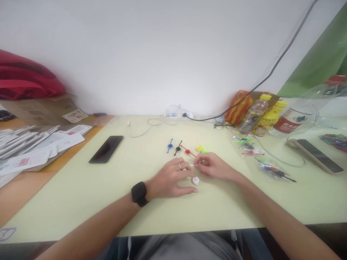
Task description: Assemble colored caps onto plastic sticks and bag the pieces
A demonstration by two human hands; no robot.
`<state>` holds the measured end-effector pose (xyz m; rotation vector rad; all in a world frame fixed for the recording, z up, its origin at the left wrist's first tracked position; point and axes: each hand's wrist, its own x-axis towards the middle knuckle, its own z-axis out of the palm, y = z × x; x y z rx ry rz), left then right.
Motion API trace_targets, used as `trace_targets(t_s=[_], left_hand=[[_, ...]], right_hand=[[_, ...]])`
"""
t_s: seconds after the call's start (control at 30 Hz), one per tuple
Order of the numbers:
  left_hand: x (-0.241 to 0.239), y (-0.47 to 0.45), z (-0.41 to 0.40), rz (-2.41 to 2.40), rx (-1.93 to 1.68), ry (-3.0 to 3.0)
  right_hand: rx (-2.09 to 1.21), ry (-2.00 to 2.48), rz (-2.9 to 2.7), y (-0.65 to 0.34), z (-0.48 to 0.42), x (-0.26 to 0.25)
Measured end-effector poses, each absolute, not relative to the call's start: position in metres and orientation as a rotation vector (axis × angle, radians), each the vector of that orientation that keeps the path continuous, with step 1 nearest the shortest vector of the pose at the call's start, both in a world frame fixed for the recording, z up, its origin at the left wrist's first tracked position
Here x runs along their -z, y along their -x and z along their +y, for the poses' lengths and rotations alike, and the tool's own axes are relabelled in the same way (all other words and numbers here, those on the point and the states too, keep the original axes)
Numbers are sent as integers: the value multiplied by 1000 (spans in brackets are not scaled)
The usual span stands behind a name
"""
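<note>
My right hand (213, 166) pinches a thin white plastic pointer (192, 165), whose tip shows beside the fingers of my left hand. Fingers and thumb apart, my left hand (173, 177) rests over the table (151, 216). Between its thumb and forefinger lies a small round white plastic piece (195, 180); I cannot tell whether a fingertip touches it. Just beyond my hands are arrow spinners: a blue one (170, 146), a black one (178, 148) and a red one (187, 151). Near them lie yellow (199, 148) and bright green (205, 151) pieces, partly behind my right hand.
A black phone (106, 149) lies at left, near piled white envelopes (35, 148) and a cardboard box (43, 108). Rightward are bags of coloured parts (273, 169), several bottles (255, 113) and a second phone (318, 156). A power strip (175, 112) sits by the wall.
</note>
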<state>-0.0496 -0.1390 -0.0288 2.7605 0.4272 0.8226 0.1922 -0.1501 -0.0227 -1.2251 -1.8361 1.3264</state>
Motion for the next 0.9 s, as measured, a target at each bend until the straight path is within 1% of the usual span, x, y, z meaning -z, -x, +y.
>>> trace_targets(t_s=[0.13, 0.3, 0.4, 0.47, 0.57, 0.63, 0.9], left_hand=[[37, 44, -142, 394, -662, -2869], [41, 49, -133, 558, -685, -2827], [38, 54, -130, 682, -763, -2743], [35, 57, -129, 797, -880, -2670], [32, 58, -125, 941, -1067, -2579], [34, 58, -121, 963, -1104, -2566], [40, 61, -115, 836, -835, -2475]], right_hand=[[-1251, 1218, -1710, -195, -145, 21], [-1166, 1185, -1583, -195, -145, 18], [-1124, 1203, -1564, -196, -145, 17], [-1124, 1205, -1559, -197, -144, 18], [-1178, 1183, -1586, -197, -144, 20], [-1221, 1166, -1625, -196, -145, 21], [-1321, 1108, -1698, -191, -148, 28]])
